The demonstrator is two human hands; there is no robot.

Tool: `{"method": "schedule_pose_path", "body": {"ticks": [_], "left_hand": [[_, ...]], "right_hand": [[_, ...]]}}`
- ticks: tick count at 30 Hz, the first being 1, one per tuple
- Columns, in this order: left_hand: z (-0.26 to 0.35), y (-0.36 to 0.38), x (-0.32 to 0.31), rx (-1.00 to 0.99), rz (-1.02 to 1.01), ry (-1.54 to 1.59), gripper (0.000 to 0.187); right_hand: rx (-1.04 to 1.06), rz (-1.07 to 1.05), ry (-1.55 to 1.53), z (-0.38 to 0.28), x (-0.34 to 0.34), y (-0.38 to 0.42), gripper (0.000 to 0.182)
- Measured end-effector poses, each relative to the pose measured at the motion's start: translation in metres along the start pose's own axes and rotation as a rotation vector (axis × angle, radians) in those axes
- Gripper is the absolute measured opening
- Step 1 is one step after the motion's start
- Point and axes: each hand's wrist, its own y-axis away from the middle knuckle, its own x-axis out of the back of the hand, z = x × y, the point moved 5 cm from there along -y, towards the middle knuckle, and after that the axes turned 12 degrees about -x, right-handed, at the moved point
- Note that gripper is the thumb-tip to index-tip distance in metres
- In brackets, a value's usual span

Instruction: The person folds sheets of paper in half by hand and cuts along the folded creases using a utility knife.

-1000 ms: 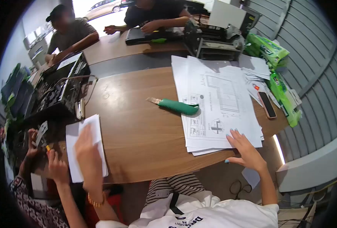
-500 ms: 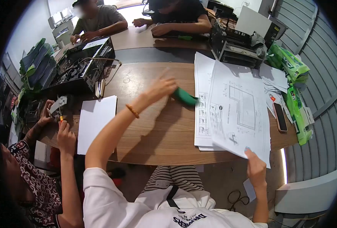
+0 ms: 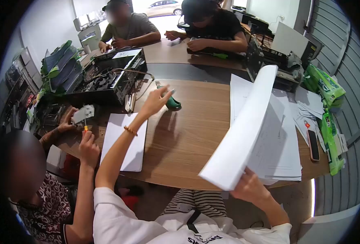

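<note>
A large sheet of paper (image 3: pixel 243 134) is lifted and curled over the right side of the table, with my right hand (image 3: pixel 251 188) closed on its near edge. Beneath it lies a stack of printed drawing sheets (image 3: pixel 283 158). My left hand (image 3: pixel 157 101) is over the middle of the table, its fingers apart. Just beside its fingertips, a green-handled tool (image 3: pixel 173 103) rests on the wood. Nearer to me on the left, a stack of blank white paper (image 3: pixel 123 142) lies partly under my left forearm.
An open computer case (image 3: pixel 115 77) stands at the back left, another metal chassis (image 3: pixel 277 61) at the back right. A phone (image 3: pixel 313 145) and green packs (image 3: pixel 330 142) lie right. A co-worker at left holds a screwdriver (image 3: pixel 85 128) and metal part; two people sit opposite.
My right hand has raised the top sheet and swung it leftward, so it now curls. The green-handled tool now lies left of its earlier place, and my left hand's fingers have spread off it.
</note>
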Motion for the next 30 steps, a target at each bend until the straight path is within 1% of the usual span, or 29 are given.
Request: {"method": "schedule_pose_path", "body": {"ticks": [1,2,3,4,5,6,7,9,10,11,12,13,15,16,18,19,20,22,23,24,25,26,27,29,30], "left_hand": [[0.003,0.008,-0.006,0.051,-0.003,0.371,0.067],[0.007,0.018,-0.014,0.092,-0.099,0.571,0.077],[0.025,0.032,-0.019,0.137,-0.194,0.777,0.087],[0.043,0.043,-0.021,0.125,-0.299,0.850,0.091],[0.047,0.053,-0.022,0.130,-0.294,0.856,0.091],[0.052,0.062,-0.025,0.109,-0.333,0.840,0.090],[0.056,0.068,-0.027,0.087,-0.373,0.823,0.090],[0.060,0.075,-0.029,0.096,-0.393,0.835,0.088],[0.062,0.074,-0.031,0.122,-0.341,0.765,0.087],[0.061,0.075,-0.032,0.149,-0.289,0.696,0.087],[0.057,0.072,-0.032,0.193,-0.284,0.793,0.083],[0.056,0.068,-0.034,0.195,-0.277,0.799,0.083],[0.058,0.060,-0.036,0.083,-0.242,0.676,0.078],[0.054,0.061,-0.036,0.088,-0.238,0.679,0.078],[0.039,0.061,-0.035,0.084,-0.119,0.628,0.061],[0.031,0.061,-0.035,0.081,-0.058,0.602,0.053],[0.020,0.062,-0.035,0.084,-0.055,0.606,0.053],[-0.001,0.067,-0.037,0.200,-0.067,0.956,0.041],[-0.007,0.070,-0.035,0.202,-0.063,0.959,0.041],[-0.008,0.072,-0.033,0.188,-0.060,1.075,0.036],[-0.011,0.074,-0.031,0.172,-0.056,1.189,0.032],[-0.019,0.075,-0.031,0.174,-0.054,1.190,0.032],[-0.027,0.074,-0.031,0.168,-0.069,1.188,0.030],[-0.028,0.075,-0.029,0.156,-0.079,1.187,0.028],[-0.019,0.076,-0.026,0.136,-0.040,1.207,0.028]], "right_hand": [[0.307,-0.057,0.285,-0.023,-0.003,-0.010,0.022],[0.375,-0.119,0.309,-0.032,-0.010,-0.014,0.026],[0.378,-0.125,0.300,-0.040,-0.012,-0.019,0.026],[0.459,-0.210,0.287,-0.051,-0.017,-0.021,0.027],[0.539,-0.295,0.277,-0.059,-0.022,-0.021,0.028],[0.592,-0.351,0.239,-0.064,-0.025,-0.018,0.026],[0.594,-0.356,0.238,-0.068,-0.029,-0.016,0.026],[0.666,-0.475,0.175,-0.080,-0.042,-0.006,0.024],[0.727,-0.454,0.252,-0.085,-0.041,-0.004,0.016],[0.734,-0.462,0.251,-0.089,-0.043,-0.003,0.016],[0.746,-0.482,0.178,-0.095,-0.043,-0.001,0.017],[0.756,-0.499,0.106,-0.100,-0.042,-0.001,0.018],[0.781,-0.519,0.087,-0.104,-0.042,-0.003,0.021],[0.802,-0.545,0.072,-0.105,-0.043,-0.003,0.020],[0.825,-0.577,0.054,-0.107,-0.039,-0.009,0.020],[0.794,-0.610,-0.089,-0.104,-0.027,-0.019,0.020],[0.759,-0.641,-0.231,-0.101,-0.013,-0.030,0.020],[0.563,-0.623,-0.283,-0.084,0.017,-0.059,0.022],[0.325,-0.753,-0.229,-0.070,0.023,-0.073,0.020],[0.146,-0.701,-0.073,-0.055,0.032,-0.088,0.015],[0.058,-0.633,-0.053,-0.035,0.034,-0.103,0.012],[0.077,-0.512,0.040,-0.013,0.037,-0.118,0.011],[0.004,-0.445,-0.012,0.002,0.042,-0.135,0.012],[-0.030,-0.224,0.127,0.025,0.051,-0.162,0.014],[0.065,-0.140,0.207,0.035,0.053,-0.174,0.013]]}}
